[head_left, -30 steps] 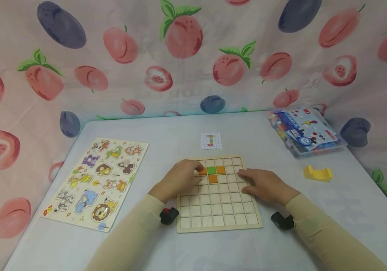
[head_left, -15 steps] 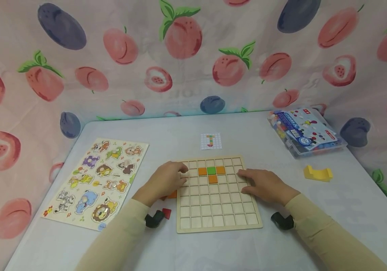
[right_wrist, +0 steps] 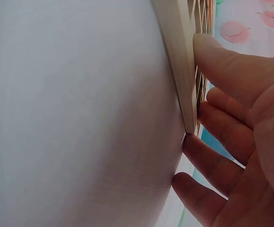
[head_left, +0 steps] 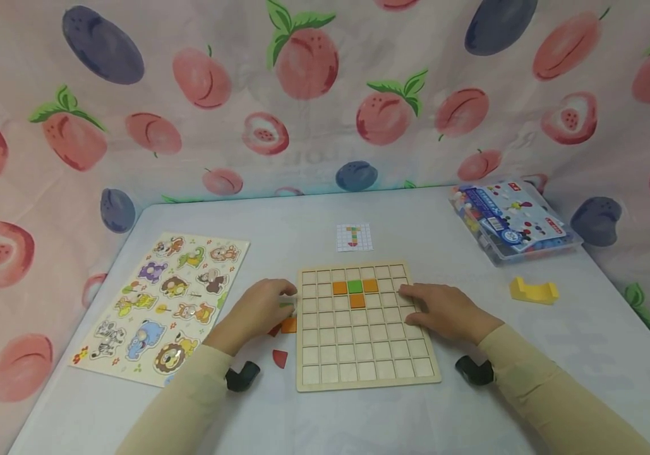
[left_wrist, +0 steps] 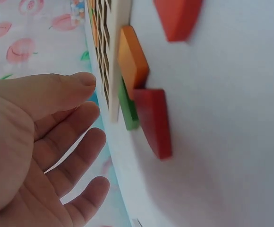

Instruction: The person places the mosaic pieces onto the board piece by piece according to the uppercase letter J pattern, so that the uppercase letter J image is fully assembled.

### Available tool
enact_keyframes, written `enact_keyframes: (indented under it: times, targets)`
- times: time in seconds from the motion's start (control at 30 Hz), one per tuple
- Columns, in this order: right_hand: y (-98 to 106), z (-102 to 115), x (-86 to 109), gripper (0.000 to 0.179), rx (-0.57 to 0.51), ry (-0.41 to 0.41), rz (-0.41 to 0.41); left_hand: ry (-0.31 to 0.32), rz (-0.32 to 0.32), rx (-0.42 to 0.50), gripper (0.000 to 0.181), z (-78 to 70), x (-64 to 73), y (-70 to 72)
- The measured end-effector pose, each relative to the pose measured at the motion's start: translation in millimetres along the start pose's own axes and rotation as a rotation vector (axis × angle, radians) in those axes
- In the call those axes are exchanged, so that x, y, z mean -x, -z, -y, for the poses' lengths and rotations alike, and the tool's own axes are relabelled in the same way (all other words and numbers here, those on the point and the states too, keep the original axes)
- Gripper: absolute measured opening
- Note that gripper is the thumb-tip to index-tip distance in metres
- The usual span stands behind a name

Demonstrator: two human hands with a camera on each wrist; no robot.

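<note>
Left hand [head_left: 259,313]: just left of the grid board [head_left: 367,351], fingers spread and loosely bent, thumb and fingertips apart, over the loose tiles. Right hand [head_left: 446,309]: at the board's right edge, fingers spread, thumb resting on the frame, fingertips touching the edge and corner.

Tiles by the board's left side: orange tile [left_wrist: 133,56] just beside the edge, green tile [left_wrist: 128,108] partly hidden, dark red piece [left_wrist: 155,125] next to them, red quarter-round piece [head_left: 280,359] nearer the wearer. On the board, second row from its far edge: orange square [head_left: 340,288], green square [head_left: 355,287], second orange square [head_left: 370,286]; third orange square [head_left: 357,301] right below the green one.

Beyond the board: pattern card [head_left: 354,237]. Left of it, animal puzzle [head_left: 202,243]. Right of it, yellow block [head_left: 534,292]; farther out and back, clear plastic box [head_left: 535,254]. Behind everything, fruit-print cloth [head_left: 313,63].
</note>
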State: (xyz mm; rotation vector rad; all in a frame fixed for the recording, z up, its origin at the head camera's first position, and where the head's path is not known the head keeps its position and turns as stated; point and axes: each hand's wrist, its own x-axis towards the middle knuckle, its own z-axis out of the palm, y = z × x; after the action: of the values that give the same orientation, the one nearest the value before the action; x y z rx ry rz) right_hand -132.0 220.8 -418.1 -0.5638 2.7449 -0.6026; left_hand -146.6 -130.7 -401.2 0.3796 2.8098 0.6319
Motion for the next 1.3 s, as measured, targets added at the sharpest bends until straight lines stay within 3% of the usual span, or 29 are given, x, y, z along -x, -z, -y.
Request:
enact_keyframes:
  times: [0.73,1.3]
  targets:
    - [-3,-2,-1.0,0.058,0.002,0.0,0.002,0.068,0.013,0.027,0.027,15.4,6.5,-5.7]
    - [-1,-1,-0.3,0.058,0.001,0.006,-0.007,0.046,-0.003,0.044,0.025,21.7,6.8,-7.3]
